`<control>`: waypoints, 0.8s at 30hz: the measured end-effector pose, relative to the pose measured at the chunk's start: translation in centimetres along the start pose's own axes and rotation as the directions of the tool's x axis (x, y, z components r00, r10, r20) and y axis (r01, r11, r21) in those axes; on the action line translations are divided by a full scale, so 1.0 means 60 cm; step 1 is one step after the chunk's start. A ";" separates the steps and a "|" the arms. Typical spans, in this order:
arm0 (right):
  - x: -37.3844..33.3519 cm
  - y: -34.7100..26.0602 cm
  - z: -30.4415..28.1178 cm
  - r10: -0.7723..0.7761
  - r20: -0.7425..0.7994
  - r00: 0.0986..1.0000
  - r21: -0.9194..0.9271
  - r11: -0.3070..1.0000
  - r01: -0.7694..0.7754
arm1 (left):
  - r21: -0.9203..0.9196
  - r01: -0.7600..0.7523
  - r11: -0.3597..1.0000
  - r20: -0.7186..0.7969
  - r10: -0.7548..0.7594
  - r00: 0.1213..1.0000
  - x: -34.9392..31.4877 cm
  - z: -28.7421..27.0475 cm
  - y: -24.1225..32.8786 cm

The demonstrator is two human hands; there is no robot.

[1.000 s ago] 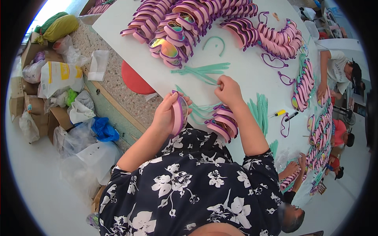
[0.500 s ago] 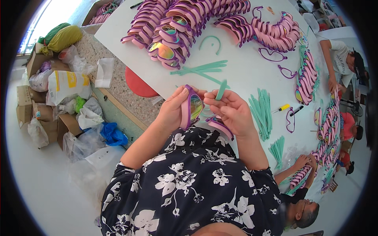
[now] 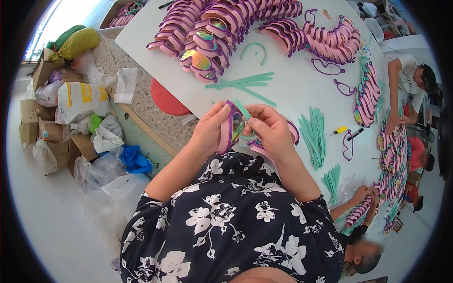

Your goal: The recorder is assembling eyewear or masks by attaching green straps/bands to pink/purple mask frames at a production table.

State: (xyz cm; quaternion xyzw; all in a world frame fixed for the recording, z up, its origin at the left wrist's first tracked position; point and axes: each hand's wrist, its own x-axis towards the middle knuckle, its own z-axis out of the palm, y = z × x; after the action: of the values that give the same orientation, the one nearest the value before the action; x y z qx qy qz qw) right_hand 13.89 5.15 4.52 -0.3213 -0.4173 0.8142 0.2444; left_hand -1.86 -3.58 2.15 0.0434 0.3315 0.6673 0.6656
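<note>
At the table's near edge, my left hand (image 3: pixel 208 128) is closed round a pair of swim goggles (image 3: pixel 236 126) with a purple frame, pink skirt and mirrored lens, tilted on its side. My right hand (image 3: pixel 272 133) pinches a flat green strap (image 3: pixel 243 110), whose tip reaches the upper edge of the goggles' frame. Whether the strap passes through the frame, I cannot tell. Another pink and purple goggle piece (image 3: pixel 257 148) shows below my right hand, partly hidden by it. A loose curved green strap (image 3: pixel 255 45) and several straight strips (image 3: pixel 250 85) lie beyond my hands.
Long rows of stacked goggles (image 3: pixel 229 26) cover the table's far side. Right of my hands are a strap bundle (image 3: pixel 313 141), a yellow screwdriver (image 3: pixel 339 129) and a black pen (image 3: pixel 356 134). A red stool (image 3: pixel 166 99) and plastic bags (image 3: pixel 82 104) stand left. Other people work at right.
My right hand has moved left and turned, bringing the strap from beside the goggles to their frame. My left hand keeps its hold on the goggles.
</note>
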 end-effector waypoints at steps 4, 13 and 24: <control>0.021 -0.006 -0.003 0.033 -0.043 0.999 0.013 0.999 -0.032 | 0.062 -0.010 0.998 -0.051 0.013 0.999 -0.003 0.003 0.009; 0.093 -0.013 -0.024 0.070 -0.156 0.985 0.441 0.897 0.006 | -0.024 0.362 0.932 0.007 -0.362 0.932 0.001 0.009 0.002; 0.104 -0.025 -0.070 0.036 -0.266 0.963 0.361 0.930 0.065 | 0.001 0.372 0.928 -0.004 -0.372 0.928 0.001 -0.027 -0.004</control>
State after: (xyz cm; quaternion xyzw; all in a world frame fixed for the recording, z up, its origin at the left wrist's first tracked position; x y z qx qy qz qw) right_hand 12.96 12.29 1.91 -0.3739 -0.2236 0.8250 0.3601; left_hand -2.49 -4.14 0.76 -0.0208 0.3358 0.5290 0.7791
